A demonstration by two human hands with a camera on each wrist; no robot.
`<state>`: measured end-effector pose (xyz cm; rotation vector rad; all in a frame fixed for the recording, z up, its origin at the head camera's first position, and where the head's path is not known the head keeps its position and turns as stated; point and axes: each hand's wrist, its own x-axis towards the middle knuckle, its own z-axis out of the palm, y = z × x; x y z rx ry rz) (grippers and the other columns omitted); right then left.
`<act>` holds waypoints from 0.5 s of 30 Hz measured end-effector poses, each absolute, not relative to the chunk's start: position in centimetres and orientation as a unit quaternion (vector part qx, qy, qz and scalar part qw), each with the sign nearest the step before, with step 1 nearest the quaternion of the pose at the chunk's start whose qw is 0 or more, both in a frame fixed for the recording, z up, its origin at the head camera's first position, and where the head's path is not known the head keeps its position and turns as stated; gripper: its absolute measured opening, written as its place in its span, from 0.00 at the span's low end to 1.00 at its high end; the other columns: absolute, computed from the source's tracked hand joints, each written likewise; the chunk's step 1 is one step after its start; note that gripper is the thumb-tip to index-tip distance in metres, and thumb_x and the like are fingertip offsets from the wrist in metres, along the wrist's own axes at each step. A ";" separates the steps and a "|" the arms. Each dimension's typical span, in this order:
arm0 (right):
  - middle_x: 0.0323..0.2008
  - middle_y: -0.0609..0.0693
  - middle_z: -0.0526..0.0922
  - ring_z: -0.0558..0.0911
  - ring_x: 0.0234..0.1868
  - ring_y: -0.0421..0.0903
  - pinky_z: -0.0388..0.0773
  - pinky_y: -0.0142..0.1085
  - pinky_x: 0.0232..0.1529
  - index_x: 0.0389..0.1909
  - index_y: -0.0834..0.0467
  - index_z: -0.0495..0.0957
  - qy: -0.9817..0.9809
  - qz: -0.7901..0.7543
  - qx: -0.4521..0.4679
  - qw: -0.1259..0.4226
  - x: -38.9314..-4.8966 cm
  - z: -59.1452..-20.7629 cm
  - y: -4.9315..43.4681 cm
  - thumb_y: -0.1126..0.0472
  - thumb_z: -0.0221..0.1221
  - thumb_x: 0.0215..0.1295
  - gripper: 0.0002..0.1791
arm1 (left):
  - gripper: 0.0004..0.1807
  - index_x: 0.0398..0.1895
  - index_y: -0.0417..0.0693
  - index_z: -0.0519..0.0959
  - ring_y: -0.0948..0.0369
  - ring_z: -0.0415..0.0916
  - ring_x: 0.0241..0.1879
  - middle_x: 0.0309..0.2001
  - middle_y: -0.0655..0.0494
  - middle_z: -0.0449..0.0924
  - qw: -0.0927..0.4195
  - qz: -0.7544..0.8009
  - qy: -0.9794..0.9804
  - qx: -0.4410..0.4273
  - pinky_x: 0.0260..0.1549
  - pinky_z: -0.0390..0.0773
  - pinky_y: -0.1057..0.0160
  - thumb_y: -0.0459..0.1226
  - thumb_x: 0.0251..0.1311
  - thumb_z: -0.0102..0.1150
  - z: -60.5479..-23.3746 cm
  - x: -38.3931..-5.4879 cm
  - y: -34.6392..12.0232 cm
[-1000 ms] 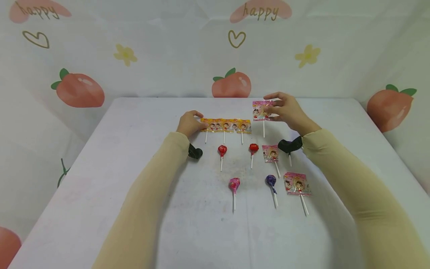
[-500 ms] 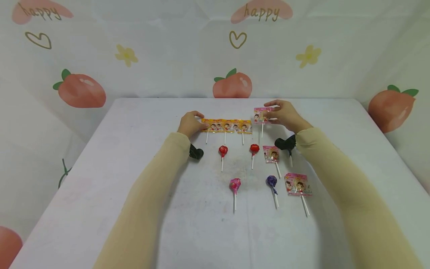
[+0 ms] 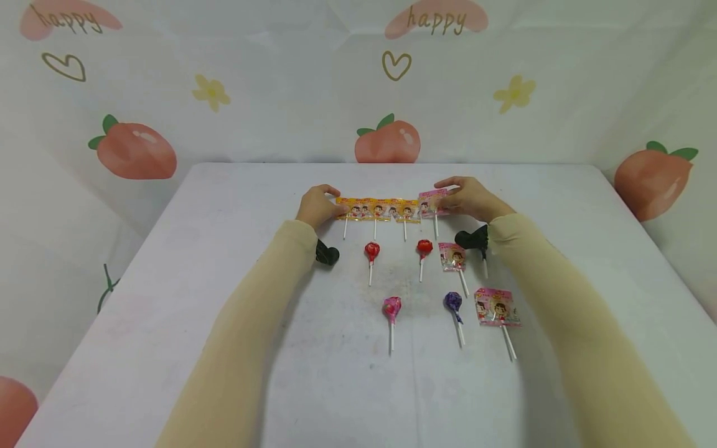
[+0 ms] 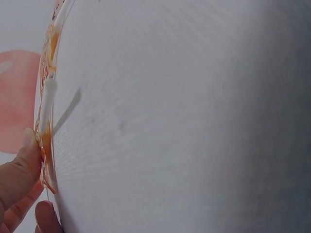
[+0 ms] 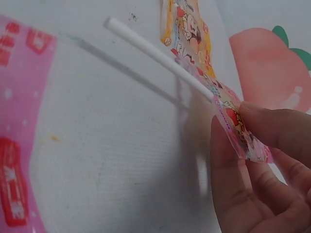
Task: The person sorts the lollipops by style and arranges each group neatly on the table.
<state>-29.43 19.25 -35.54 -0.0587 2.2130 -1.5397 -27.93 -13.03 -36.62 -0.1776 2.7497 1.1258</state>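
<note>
Nearest the person lay a pink pop, a purple pop and a large pink packet; beyond them were two red pops and a small pink packet. Farther off, the left hand pinched the left end of the yellow row, probably to steady it. At the row's right end, the right hand grasped the held packet between thumb and fingers by its outer side, which seemingly left the inner edge free to meet the row. Behind stood the peach-printed backdrop.

From the head, the held packet looked level with the row; the right wrist view showed its stick apart from its shadow, so raised off the table. The left wrist view alone showed the left thumb against the yellow wrapper. Whether the packets overlapped or merely touched, I couldn't tell.
</note>
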 end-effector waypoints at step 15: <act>0.35 0.49 0.74 0.80 0.31 0.34 0.80 0.27 0.37 0.66 0.72 0.58 0.799 -0.551 -0.031 0.237 -29.9 -36.0 19.4 0.72 0.54 0.68 0.28 | 0.26 0.58 0.48 0.76 0.51 0.57 0.72 0.69 0.47 0.65 0.093 0.375 0.920 -0.064 0.70 0.58 0.53 0.44 0.56 0.69 -36.5 -28.0 -13.0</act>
